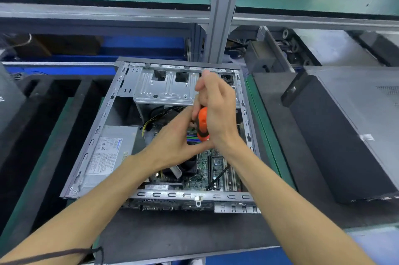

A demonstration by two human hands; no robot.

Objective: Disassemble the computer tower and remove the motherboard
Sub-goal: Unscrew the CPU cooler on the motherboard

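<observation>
On the dark bench mat (172, 236), your right hand (218, 109) gripped the orange screwdriver (203, 124) inside the open tower (90, 145); your left hand (174, 141) steadied it, fingers probably curled round the shaft.

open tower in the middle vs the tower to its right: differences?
The open computer tower has its side panel off, showing the motherboard, the power supply and a bare metal drive cage; the closed tower still has its dark panel on. Both hands work inside the open one, the right hand gripping an orange screwdriver, the left hand beside it; nothing touches the closed one. Both lie on their sides on the dark mat.
</observation>
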